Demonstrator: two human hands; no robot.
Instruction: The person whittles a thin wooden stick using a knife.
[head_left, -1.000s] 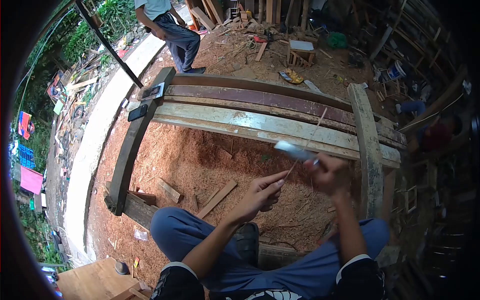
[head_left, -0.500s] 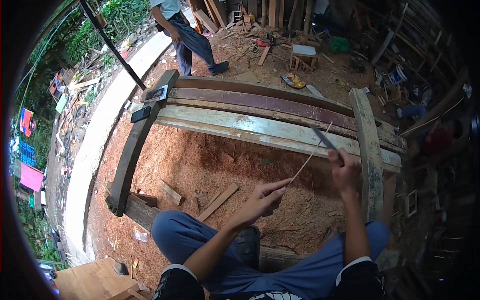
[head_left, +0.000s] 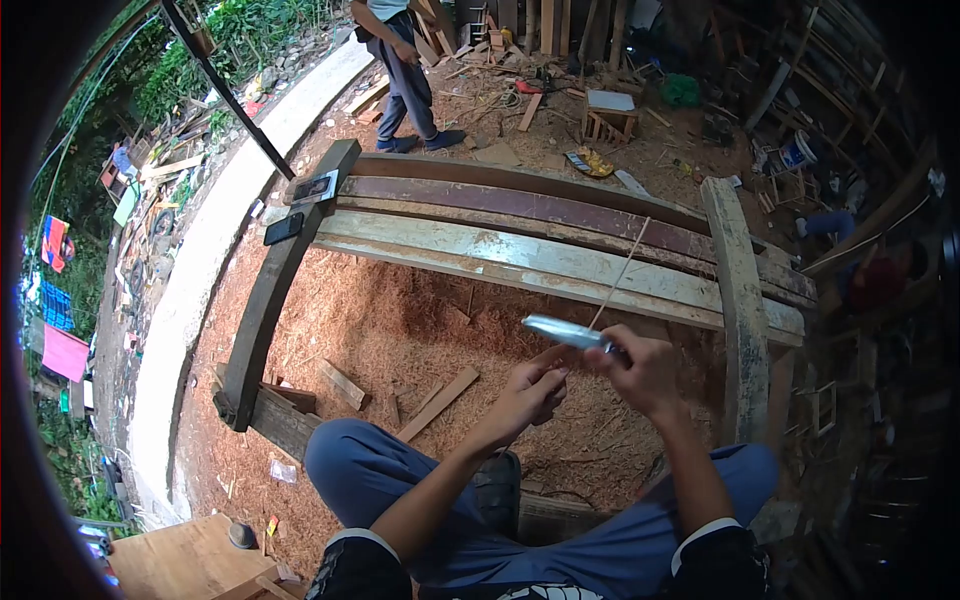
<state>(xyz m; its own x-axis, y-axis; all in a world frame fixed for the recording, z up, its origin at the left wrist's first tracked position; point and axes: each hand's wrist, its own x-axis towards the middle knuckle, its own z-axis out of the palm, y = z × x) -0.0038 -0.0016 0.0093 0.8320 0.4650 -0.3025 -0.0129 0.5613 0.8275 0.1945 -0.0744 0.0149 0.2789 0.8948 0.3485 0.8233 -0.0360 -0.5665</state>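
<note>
My left hand point(head_left: 522, 408) is closed in a pinch on the lower end of a thin wooden stick point(head_left: 627, 265), which slants up and to the right. In my right hand point(head_left: 645, 375) is a knife point(head_left: 562, 331), its handle wrapped by the fingers. The shiny blade points left, slightly blurred, and crosses in front of the stick just above my left hand. Whether the edge touches the stick I cannot tell. The stick's lowest part is hard to make out near the fingertips.
Ahead stands a wooden bench frame with long planks point(head_left: 500, 246) and a post point(head_left: 738, 310) on the right. A phone point(head_left: 283, 228) lies on its left beam. Wood shavings point(head_left: 400, 320) and offcuts point(head_left: 440, 403) cover the ground. A person point(head_left: 405, 80) walks beyond the bench.
My right hand has brought the knife down and left, from beside the stick's upper part to near my left hand. The stick points more upright. The person behind has stepped to the right.
</note>
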